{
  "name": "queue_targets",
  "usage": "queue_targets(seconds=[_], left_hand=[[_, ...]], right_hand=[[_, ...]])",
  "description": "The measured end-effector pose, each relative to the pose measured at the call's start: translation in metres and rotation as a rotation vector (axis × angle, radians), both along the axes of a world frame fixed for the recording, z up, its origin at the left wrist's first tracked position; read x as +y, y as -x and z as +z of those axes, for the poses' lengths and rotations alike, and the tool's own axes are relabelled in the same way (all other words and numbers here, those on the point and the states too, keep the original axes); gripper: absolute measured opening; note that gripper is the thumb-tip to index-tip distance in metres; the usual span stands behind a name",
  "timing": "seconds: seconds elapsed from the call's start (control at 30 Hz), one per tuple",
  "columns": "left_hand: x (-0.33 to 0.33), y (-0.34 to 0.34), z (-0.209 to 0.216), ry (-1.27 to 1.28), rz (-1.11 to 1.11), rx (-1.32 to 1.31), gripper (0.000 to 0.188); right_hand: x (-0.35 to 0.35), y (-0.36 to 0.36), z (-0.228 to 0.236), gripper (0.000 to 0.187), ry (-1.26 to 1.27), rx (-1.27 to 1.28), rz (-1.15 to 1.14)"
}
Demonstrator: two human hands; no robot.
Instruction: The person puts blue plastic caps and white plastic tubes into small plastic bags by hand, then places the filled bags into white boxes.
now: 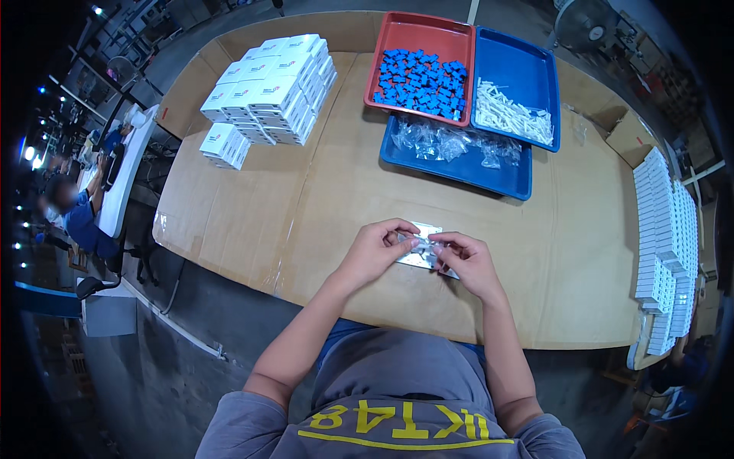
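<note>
Left hand (pixel 372 252), right hand (pixel 472 264): we pinch a small shiny piece (pixel 421 244) with both | beneath: flat pale piece (pixel 426 229) | surface: brown tabletop (pixel 321 195)

Yellow lettering (pixel 410 425) stands on the grey shirt (pixel 405 367), small print on the white boxes (pixel 267 90).

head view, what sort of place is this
Likely a small-parts assembly or packing workshop: a stack of white boxes, a red tray of small blue parts, another person at a white bench.
</note>
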State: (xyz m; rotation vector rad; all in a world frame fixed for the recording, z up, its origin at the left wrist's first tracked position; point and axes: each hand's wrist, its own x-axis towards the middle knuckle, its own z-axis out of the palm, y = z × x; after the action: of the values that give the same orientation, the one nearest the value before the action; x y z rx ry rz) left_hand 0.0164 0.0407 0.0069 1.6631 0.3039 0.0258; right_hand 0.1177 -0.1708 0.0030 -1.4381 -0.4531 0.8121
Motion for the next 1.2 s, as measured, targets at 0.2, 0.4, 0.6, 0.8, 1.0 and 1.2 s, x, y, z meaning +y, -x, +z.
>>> queue_targets(seconds=[0.2,0.4,0.6,0.8,1.0,1.2], left_hand=[[0.007,-0.004,-0.006,-0.4,-0.094,-0.16,0.021],[0.005,0.003,-0.018,-0.534,-0.075,-0.228,0.015],[0.001,0.007,-0.014,-0.692,-0.09,-0.203,0.015],[-0.002,0.012,-0.021,-0.716,-0.033,-0.342,0.016],[-0.002,0.015,-0.019,-0.731,-0.065,-0.377,0.02],[-0.002,0.017,-0.02,-0.739,-0.089,-0.394,0.02]], right_hand=[[0.01,0.007,0.004,0.021,0.288,-0.424,-0.032],[0.011,0.017,-0.005,0.015,0.202,-0.731,-0.082],[0.006,0.014,-0.012,0.012,0.29,-0.802,-0.095],[0.006,0.015,-0.007,0.008,0.334,-0.885,-0.085],[0.01,0.017,0.002,0.009,0.396,-0.95,-0.05],[0.011,0.017,0.002,0.01,0.388,-1.006,-0.041]])
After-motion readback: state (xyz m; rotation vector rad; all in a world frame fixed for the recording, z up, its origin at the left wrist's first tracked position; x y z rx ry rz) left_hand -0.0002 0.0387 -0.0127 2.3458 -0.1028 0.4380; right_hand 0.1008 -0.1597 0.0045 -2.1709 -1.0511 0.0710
